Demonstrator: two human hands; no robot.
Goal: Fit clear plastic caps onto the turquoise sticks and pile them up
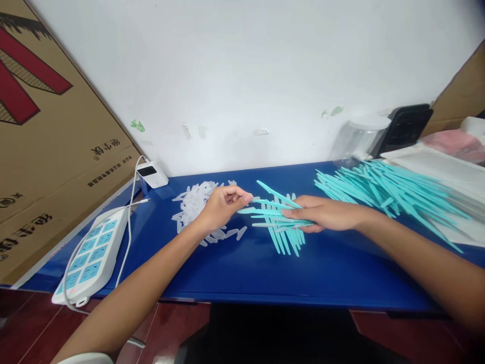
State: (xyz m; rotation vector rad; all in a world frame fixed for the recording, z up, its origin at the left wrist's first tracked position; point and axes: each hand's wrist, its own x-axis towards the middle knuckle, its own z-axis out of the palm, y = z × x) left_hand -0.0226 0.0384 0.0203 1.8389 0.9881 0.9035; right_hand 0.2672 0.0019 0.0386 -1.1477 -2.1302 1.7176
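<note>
My right hand [316,212] is closed around a fanned bunch of slim turquoise sticks [278,212], shaped like eyebrow razors, their ends pointing left. With thumb and forefinger pinched, my left hand [223,206] holds a small translucent cap [255,198] at the tip of one stick. Several of the held sticks seem to wear such caps; blur hides the detail. Under my left hand and beyond it lies a heap of loose translucent caps [195,199]. Below my right hand, a pile of turquoise sticks [284,240] rests on the blue table [235,275].
A larger heap of turquoise sticks [394,189] spreads at the right, partly over white bags [432,162]. Behind it stand a clear jar [361,136] and a dark stand [405,124]. A power strip [93,253], a cable and a white device [151,174] lie left, beside a cardboard box [56,151].
</note>
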